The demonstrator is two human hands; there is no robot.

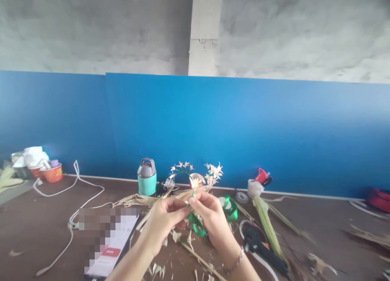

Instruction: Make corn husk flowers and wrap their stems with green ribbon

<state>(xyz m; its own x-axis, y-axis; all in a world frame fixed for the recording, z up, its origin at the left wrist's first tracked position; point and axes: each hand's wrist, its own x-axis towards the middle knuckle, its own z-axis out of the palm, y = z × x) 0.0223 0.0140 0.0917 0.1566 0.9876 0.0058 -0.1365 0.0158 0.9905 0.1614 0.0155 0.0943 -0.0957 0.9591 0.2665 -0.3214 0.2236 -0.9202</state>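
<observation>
My left hand (pixel 166 218) and my right hand (pixel 210 214) meet near the middle of the view, both with fingers pinched on a thin green stem. A pale flower (pixel 195 182) tops that stem, just above the fingertips. Green ribbon (pixel 195 221) hangs between and below my hands. Behind the held flower stand more small pale blossoms, a curved spray (pixel 183 165) at left and a cluster (pixel 214 173) at right, in front of a pale cup. How the ribbon lies around the stem is partly hidden by my fingers.
A turquoise flask (pixel 147 178) stands behind my left hand. A phone (pixel 111 248) and white cable (pixel 88 201) lie left. Right are a green ribbon roll (pixel 230 208), tape roll (pixel 241 197), black glue gun (pixel 263 250) and husks (pixel 268 226). Scraps litter the brown table (pixel 27 228).
</observation>
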